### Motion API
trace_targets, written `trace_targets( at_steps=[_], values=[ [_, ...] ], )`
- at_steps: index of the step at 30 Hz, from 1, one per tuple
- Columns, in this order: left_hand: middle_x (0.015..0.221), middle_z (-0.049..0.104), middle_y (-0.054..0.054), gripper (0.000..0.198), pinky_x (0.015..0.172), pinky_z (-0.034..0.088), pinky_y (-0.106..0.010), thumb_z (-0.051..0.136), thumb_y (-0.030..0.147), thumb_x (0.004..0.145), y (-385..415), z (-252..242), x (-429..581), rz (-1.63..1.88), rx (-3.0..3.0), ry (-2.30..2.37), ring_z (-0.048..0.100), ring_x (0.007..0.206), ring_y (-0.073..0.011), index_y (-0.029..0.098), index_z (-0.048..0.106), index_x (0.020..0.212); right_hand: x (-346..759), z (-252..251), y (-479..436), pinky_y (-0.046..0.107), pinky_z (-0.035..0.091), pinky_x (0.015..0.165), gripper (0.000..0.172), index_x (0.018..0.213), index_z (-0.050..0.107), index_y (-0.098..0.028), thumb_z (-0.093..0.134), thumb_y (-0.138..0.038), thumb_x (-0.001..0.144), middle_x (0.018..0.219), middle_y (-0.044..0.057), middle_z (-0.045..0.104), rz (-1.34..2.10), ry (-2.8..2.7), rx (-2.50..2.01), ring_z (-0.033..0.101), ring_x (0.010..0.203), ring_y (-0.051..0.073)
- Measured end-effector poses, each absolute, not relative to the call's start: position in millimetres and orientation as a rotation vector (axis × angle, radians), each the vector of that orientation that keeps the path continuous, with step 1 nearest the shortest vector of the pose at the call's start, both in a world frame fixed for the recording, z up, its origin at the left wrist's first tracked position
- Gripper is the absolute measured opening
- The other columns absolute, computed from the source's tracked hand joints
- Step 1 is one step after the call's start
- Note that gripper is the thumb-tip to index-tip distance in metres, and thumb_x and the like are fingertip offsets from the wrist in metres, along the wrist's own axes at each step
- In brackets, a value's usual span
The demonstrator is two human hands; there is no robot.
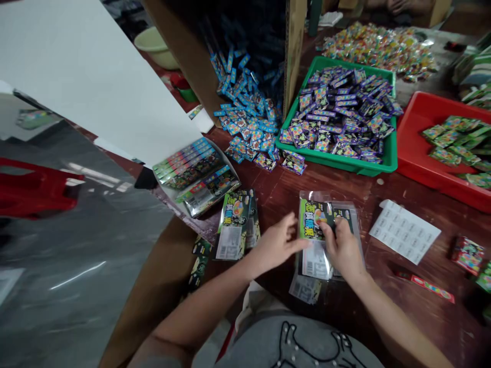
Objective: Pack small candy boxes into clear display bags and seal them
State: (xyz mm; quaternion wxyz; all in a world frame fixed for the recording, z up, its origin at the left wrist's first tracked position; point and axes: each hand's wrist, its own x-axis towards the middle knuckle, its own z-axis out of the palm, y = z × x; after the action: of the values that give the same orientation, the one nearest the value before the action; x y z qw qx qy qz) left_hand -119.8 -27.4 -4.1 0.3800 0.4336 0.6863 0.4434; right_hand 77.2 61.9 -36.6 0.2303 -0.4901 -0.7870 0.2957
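Note:
A clear plastic bag with a green printed card inside (311, 230) lies on the dark wooden table (383, 312) in front of me. My left hand (276, 244) rests at the bag's left edge with its fingers stretched toward it. My right hand (341, 244) lies on top of the bag, its fingers pinched on the card's upper part. A stack of similar bagged cards (236, 225) sits just to the left.
A green tray (341, 162) of purple packets stands behind, beside a red tray (418, 153) of green packets. Blue packets (249, 117) spill from a cardboard box. A white sticker sheet (404, 231) lies to the right. An open box of packs (195, 174) sits left.

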Motion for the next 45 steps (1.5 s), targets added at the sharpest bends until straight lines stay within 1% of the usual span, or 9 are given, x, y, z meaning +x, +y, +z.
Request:
trace_targets(
  at_steps=[6,12,18,22,29,33,38,41,45],
  values=[
    [0.163,0.056,-0.016,0.054,0.132,0.027,-0.063,0.051,0.009,0.098,69.2,21.8,-283.9,0.479,2.091,2.201,0.041,0.158,-0.0358,0.016,0.06,0.15,73.9,-47.4,79.6,0.037,0.047,0.057,0.048,0.113,0.057,-0.021,0.038,-0.064,0.109,0.076,0.009,0.074,0.67,-2.497,-1.407,0.075,0.066,0.033],
    [0.15,0.065,-0.019,0.071,0.12,0.039,-0.052,0.054,0.007,0.089,129.5,17.0,-368.4,-0.364,2.175,2.163,0.051,0.146,-0.0364,0.015,0.053,0.159,-5.8,-12.9,125.1,0.043,0.054,0.096,0.057,0.14,0.059,-0.014,0.053,-0.06,0.107,0.13,0.019,0.074,0.231,-2.735,-0.98,0.07,0.118,0.034],
    [0.145,0.062,-0.023,0.073,0.114,0.042,-0.056,0.06,0.017,0.088,122.4,20.2,-364.3,-0.381,2.179,2.242,0.053,0.14,-0.0421,0.016,0.05,0.161,-144.9,-11.1,174.4,0.052,0.05,0.104,0.034,0.136,0.064,-0.013,0.054,-0.023,0.106,0.139,0.023,0.069,0.321,-2.873,-0.892,0.058,0.129,0.037],
    [0.146,0.059,-0.019,0.079,0.112,0.049,-0.053,0.068,0.03,0.09,102.2,39.8,-354.3,-0.139,2.097,2.29,0.06,0.133,-0.0392,0.021,0.043,0.164,-164.0,-11.2,176.9,0.053,0.052,0.102,0.034,0.131,0.069,-0.011,0.059,-0.026,0.101,0.129,0.023,0.071,0.425,-2.794,-0.972,0.061,0.123,0.038],
    [0.135,0.062,-0.011,0.045,0.106,0.058,-0.043,0.073,0.043,0.088,62.6,62.8,-241.1,0.585,2.08,2.003,0.068,0.116,-0.0274,0.019,0.067,0.126,28.8,38.9,160.0,0.04,0.057,0.1,0.031,0.123,0.07,-0.018,0.062,-0.04,0.103,0.115,0.011,0.073,0.896,-2.381,-0.822,0.071,0.107,0.023],
    [0.123,0.067,-0.009,0.039,0.097,0.061,-0.041,0.074,0.04,0.089,38.1,52.0,-117.0,0.554,2.019,1.66,0.071,0.106,-0.0251,0.019,0.066,0.122,172.6,48.5,107.8,0.033,0.058,0.076,0.038,0.126,0.063,-0.021,0.068,-0.049,0.101,0.098,0.004,0.078,1.271,-2.343,-1.032,0.073,0.081,0.018],
    [0.135,0.064,-0.015,0.047,0.094,0.062,-0.042,0.077,0.047,0.093,10.8,18.9,16.6,0.23,2.053,1.389,0.075,0.108,-0.029,0.015,0.066,0.125,277.5,9.4,36.6,0.043,0.063,0.093,0.029,0.12,0.071,-0.021,0.064,-0.044,0.105,0.113,0.01,0.079,1.218,-2.408,-1.247,0.077,0.103,0.025],
    [0.153,0.055,-0.024,0.089,0.099,0.06,-0.047,0.088,0.06,0.081,5.0,4.0,45.8,0.066,2.198,1.353,0.071,0.12,-0.038,0.01,0.054,0.146,309.3,-14.6,10.3,0.055,0.061,0.104,0.044,0.135,0.068,-0.022,0.064,-0.052,0.103,0.131,0.016,0.071,0.984,-2.35,-1.352,0.073,0.12,0.032],
    [0.165,0.048,-0.023,0.117,0.119,0.045,-0.055,0.098,0.048,0.073,5.3,-4.3,43.9,-0.019,2.471,1.126,0.051,0.146,-0.0426,0.014,0.034,0.165,321.7,-32.9,-11.0,0.071,0.05,0.114,0.118,0.171,0.028,-0.023,0.075,-0.081,0.08,0.161,0.024,0.05,0.756,-2.477,-1.246,0.055,0.142,0.046]
  ],
)
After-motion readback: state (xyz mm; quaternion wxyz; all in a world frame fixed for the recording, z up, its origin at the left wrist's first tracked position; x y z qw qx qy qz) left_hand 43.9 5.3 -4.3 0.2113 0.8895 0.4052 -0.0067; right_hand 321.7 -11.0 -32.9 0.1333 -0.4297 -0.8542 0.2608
